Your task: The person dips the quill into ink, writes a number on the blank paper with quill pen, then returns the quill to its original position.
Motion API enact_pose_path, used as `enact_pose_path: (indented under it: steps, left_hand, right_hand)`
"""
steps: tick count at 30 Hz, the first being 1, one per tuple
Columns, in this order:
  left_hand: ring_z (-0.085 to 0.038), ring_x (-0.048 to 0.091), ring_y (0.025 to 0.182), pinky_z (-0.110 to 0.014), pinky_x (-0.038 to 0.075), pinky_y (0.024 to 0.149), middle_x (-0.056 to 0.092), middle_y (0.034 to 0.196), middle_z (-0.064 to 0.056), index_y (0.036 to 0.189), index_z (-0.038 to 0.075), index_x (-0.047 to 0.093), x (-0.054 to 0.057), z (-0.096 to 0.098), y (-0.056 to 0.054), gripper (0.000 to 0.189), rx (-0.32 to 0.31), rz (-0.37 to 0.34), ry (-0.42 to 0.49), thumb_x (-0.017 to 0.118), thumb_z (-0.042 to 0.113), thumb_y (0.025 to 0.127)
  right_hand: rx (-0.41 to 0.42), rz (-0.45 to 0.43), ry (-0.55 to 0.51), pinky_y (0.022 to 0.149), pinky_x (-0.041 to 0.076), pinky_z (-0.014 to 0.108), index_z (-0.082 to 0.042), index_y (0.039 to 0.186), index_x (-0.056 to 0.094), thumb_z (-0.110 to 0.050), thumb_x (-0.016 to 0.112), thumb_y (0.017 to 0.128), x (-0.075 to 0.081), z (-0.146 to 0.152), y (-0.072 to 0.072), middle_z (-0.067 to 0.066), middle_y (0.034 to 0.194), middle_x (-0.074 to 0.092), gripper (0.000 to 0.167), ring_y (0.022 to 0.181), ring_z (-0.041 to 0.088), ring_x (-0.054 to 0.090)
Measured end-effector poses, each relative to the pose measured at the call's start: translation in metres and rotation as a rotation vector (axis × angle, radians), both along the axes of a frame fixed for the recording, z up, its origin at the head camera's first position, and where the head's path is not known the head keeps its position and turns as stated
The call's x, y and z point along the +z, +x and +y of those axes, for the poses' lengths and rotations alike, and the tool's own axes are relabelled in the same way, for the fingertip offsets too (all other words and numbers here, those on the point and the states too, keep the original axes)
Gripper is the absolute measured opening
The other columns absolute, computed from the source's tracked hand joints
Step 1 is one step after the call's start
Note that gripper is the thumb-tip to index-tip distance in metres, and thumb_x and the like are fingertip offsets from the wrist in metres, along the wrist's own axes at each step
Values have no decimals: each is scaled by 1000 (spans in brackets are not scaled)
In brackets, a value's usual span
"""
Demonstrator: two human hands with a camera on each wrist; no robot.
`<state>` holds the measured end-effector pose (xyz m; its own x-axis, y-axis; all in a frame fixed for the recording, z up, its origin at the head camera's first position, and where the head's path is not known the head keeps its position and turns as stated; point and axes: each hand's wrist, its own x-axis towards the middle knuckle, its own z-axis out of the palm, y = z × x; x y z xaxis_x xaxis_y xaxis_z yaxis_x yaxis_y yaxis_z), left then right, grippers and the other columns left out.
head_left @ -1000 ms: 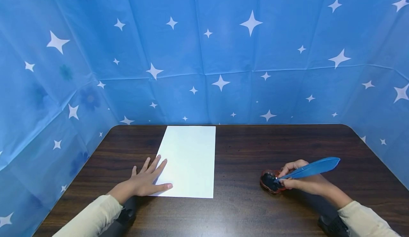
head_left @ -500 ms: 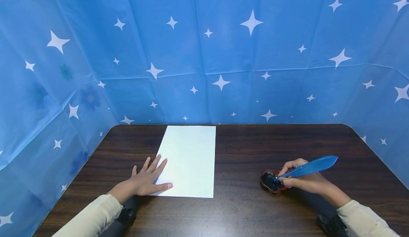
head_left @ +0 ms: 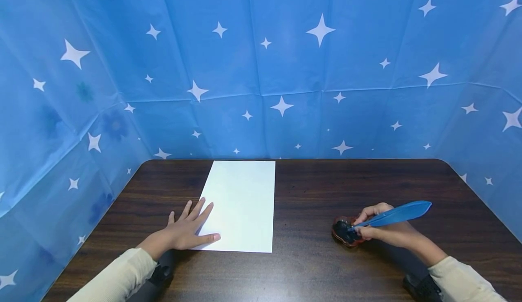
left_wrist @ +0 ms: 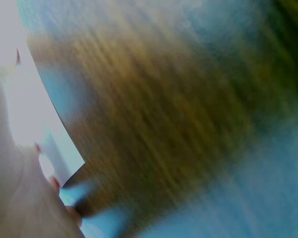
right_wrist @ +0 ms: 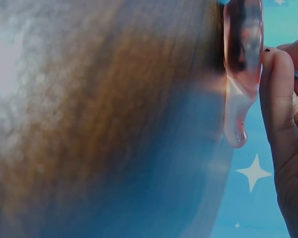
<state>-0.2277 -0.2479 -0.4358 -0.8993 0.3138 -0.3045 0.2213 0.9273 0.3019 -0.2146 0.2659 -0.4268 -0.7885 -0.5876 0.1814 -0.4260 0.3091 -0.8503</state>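
Note:
In the head view my left hand lies with fingers spread, its thumb and fingertips on the left edge of a sheet of white paper. The left wrist view shows a corner of the paper beside that hand. My right hand pinches a quill pen with a blue feather, slanting up to the right. Its tip is down in a small reddish clear dish of black ink. Seen from the right wrist, the dish has a rounded handle-like lug, and the fingers sit close by it.
Everything rests on a dark wood-grain table. Blue cloth with white stars surrounds its back and sides. Dark wrist bands and cream sleeves cover both wrists.
Over the second, the quill's feather end shifts very slightly left, with its tip staying in the dish. The left hand and the paper hold still.

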Motion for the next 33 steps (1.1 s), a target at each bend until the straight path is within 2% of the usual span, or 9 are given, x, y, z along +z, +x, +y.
enact_pose_path:
  steps: [11,20,26,33]
  left_hand:
    - [-48,-7,143,-78,-7,98,-7,161,-14,156,18,9,0,1,1,98,0,9,-10,48,72,84]
    - [-49,-6,143,-78,-6,98,-6,161,-15,156,17,9,2,2,2,98,-8,8,-7,48,72,85]
    - [-48,-8,143,-78,-8,98,-7,161,-14,156,17,9,1,1,0,98,-5,6,-5,47,73,84]
    - [-50,-7,142,-79,-6,97,-6,161,-16,155,16,9,3,1,1,97,-13,-2,2,47,72,85]
  right_hand:
    - [62,36,-27,46,50,29,5,90,67,7,62,85,3,-1,0,7,68,65,7,55,3,56]
    - [69,36,-51,47,51,32,6,90,67,9,61,86,0,0,-1,8,70,66,8,58,5,60]
    - [-51,14,-6,51,54,33,4,91,69,1,64,88,0,-2,4,7,74,69,6,60,8,64]
    - [-227,-55,-14,57,57,35,6,94,69,-9,67,89,7,-10,8,13,79,70,16,63,13,67]
